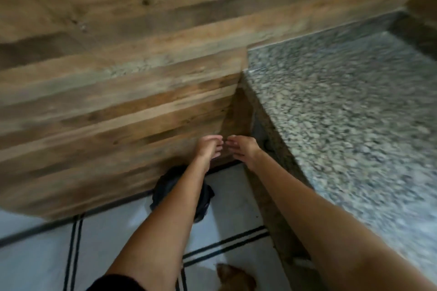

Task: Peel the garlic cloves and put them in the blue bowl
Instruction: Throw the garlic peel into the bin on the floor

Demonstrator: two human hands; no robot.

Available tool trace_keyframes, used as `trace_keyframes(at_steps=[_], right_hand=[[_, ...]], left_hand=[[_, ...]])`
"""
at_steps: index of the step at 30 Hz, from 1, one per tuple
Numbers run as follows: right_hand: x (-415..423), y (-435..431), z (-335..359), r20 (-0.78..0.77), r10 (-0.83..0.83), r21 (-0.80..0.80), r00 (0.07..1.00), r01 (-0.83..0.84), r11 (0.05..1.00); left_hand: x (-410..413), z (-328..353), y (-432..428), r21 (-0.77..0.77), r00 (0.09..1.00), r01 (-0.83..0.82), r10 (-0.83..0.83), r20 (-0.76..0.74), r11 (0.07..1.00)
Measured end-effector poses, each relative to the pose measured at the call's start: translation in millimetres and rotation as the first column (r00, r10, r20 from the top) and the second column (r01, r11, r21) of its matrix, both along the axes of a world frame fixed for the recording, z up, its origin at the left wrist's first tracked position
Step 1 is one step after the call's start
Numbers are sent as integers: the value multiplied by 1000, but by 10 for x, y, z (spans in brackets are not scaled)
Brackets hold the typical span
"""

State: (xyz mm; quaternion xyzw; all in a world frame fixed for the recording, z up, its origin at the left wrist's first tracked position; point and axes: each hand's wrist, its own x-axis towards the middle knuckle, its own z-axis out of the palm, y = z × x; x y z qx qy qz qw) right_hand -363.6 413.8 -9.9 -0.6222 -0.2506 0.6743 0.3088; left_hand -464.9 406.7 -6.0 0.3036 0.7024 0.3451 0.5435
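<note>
Both my arms reach down and forward, away from the counter. My left hand [208,147] and my right hand [243,147] are held close together, fingertips almost touching, in front of the wooden wall. The fingers look loosely bent, and I see nothing held in either hand, though the frame is blurred. Below them on the floor sits a dark bag or bin [176,190], partly hidden by my left forearm. No garlic cloves or blue bowl are in view.
A speckled granite counter [343,113] fills the right side, its edge just right of my right arm. A wood-plank wall [118,101] stands ahead. The pale tiled floor [37,255] has dark lines. A brown shape [236,276] lies at the bottom edge.
</note>
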Motion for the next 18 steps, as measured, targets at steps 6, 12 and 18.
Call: trace_keyframes(at_steps=[6,12,18], right_hand=[[1329,-1033,673,-77,-331,260,941,339,904],[2766,-2840,752,105,-707,359,699,637,682],[3361,-4248,436,267,-897,369,352,823,432]], left_hand=[[1310,478,-595,191,955,291,-297,2,938],[3104,550,-1801,193,658,724,-747,94,662],[4235,255,-3038,163,293,945,-955,-45,283]])
